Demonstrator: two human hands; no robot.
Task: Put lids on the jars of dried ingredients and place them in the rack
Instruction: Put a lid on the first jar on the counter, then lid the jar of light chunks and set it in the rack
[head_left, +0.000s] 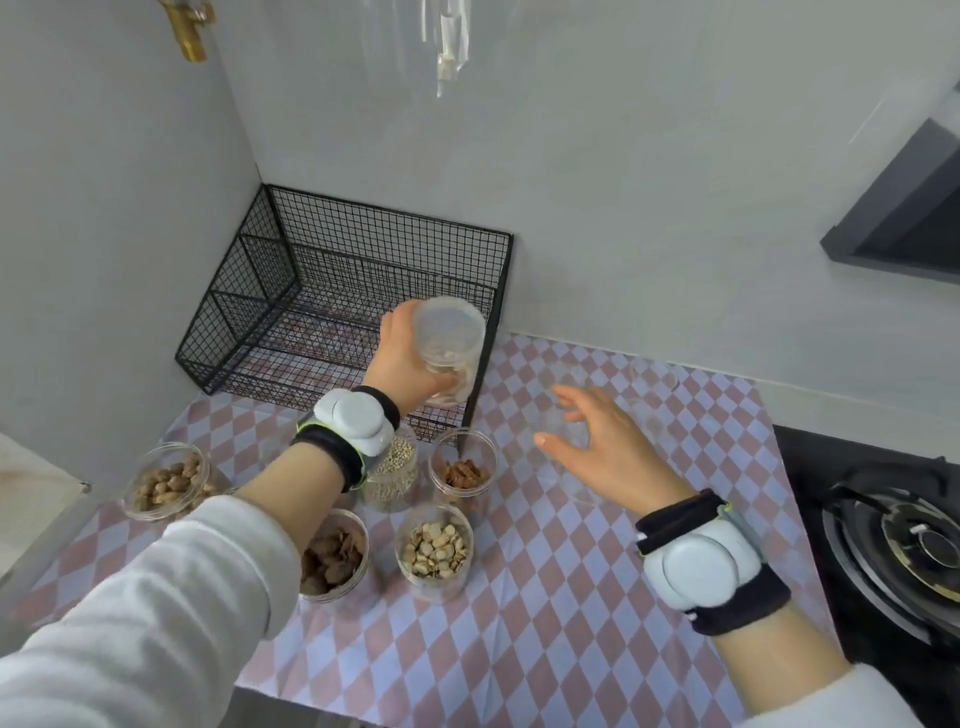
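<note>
Overhead, from the head camera: a person in white sleeves works at a kitchen counter covered with one pink-and-lilac diamond-patterned cloth (561, 571). The left hand (402, 358) clasps one clear lidded jar (449, 338) round its side. The jar is tilted and carries pale pieces at its bottom. It is lifted off the cloth at the front right corner of the single black wire rack (363, 260), which stands in the corner where two grey walls meet.

The right hand (602, 447) hovers over the cloth to the right of the rack, released, with its fingers spread and loosely bent. At least one clear lid (655, 378) lies beyond it near the wall. Other lids under the hand are too faint to count, and contact with them cannot be told.

Five open jars stand on the cloth in front of the rack:
- one of brown nuts (166, 480) at far left
- one of small pale grains (394, 475), partly behind the left wrist
- one of reddish-brown pieces (463, 470) just beside it
- one of dark brown chunks (335, 561) in the near row
- one of pale sliced rounds (435, 551) next to that

That makes six jars in all. Each wrist wears one black band with a white sensor (698, 569). One gas burner (904, 540) sits at the right edge.
</note>
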